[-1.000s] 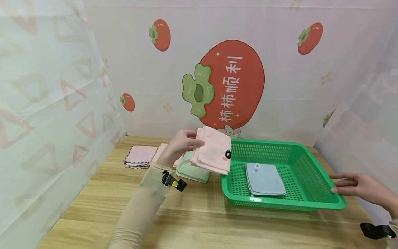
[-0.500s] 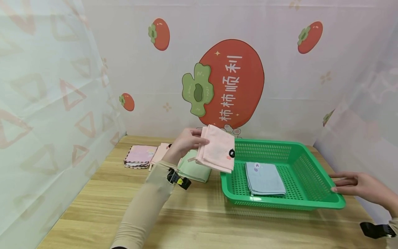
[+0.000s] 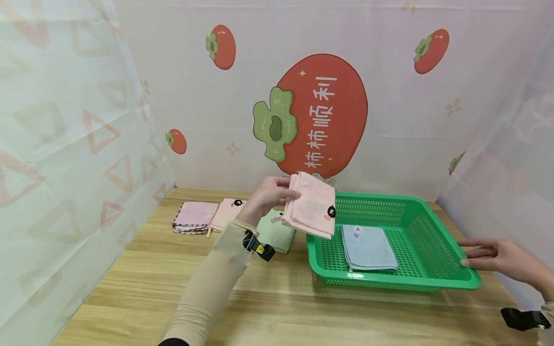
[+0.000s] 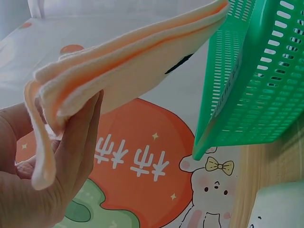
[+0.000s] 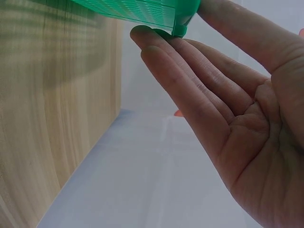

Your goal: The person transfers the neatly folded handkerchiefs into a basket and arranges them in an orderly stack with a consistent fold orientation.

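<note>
Above the bench, near the left end of the green perforated plastic basket, the left hand pinched a folded pink towel between thumb and fingers. The towel hung tilted in the air, its black embroidered eye facing the head camera and a fabric loop dangling at the gripped edge. The right hand held the basket's right rim, its thumb against the top edge and its nearly straight fingers underneath. Flat on the basket's floor lay a folded pale blue towel, apart from both hands. Left of the basket, a folded mint-green towel, partly hidden, a second pink towel and a lilac towel with a checked edge sat in a row.
</note>
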### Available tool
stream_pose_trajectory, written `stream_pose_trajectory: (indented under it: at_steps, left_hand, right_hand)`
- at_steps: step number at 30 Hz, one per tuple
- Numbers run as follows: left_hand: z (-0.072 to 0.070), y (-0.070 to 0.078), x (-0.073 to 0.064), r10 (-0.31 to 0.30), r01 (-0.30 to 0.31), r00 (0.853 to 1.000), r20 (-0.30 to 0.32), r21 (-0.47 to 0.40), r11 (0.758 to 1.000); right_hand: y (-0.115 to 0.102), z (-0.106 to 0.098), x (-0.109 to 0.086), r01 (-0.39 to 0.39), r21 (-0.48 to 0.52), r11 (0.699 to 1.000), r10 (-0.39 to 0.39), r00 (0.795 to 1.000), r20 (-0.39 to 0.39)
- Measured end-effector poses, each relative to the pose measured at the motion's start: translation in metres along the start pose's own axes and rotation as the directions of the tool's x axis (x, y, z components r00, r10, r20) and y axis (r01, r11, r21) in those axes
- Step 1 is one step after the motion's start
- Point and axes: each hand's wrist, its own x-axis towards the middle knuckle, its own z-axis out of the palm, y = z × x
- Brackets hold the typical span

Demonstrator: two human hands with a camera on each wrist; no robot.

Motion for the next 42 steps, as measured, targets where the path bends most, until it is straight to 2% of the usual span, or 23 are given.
stream_pose_trajectory:
  at_steps: [16,22,35,42]
  left_hand:
    - [0.014,0.002,0.009,0.02,-0.021,1.0,0.004,0.046,0.999]
    - [0.022,0.003,0.011,0.007,-0.008,1.0,0.003,0.057,0.998]
    - [0.034,0.005,0.018,0.006,-0.008,0.999,0.043,0.053,0.999]
    - [0.041,0.006,0.023,-0.016,0.013,0.998,0.062,0.056,0.998]
  right_hand:
    - [0.0,0.002,-0.001,0.038,-0.012,0.999,-0.038,0.999,-0.021]
    - [0.0,0.002,-0.001,0.05,-0.017,0.999,-0.051,0.998,-0.031]
    - [0.001,0.003,-0.002,0.041,-0.033,0.999,-0.042,0.998,-0.035]
    - [0.0,0.003,-0.002,0.04,-0.029,0.999,-0.041,0.999,-0.032]
